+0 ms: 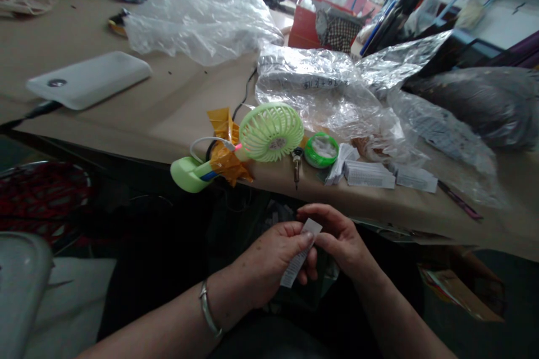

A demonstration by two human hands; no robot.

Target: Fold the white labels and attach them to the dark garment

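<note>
One slip up in the hands, plenty more lying by!
Here I am on one white paper slip [293, 270], held over the lap just in front of the tabletop [181, 90]: my left hand [277, 255] has its grip closed on it, thumb on top, while my right hand [346, 242] curls round the upper end, and whether that grip pinches the paper I cannot tell. I'd call this one piece mid-handling, not yet set down. Beyond, the larger stack [369, 175], the smaller stack [416, 178] and a loose fanned bunch [340, 164] look like work left over; no finished pile that I can pick out. Left of them sit a green tub [321, 151] and a green fan [272, 132].
</note>
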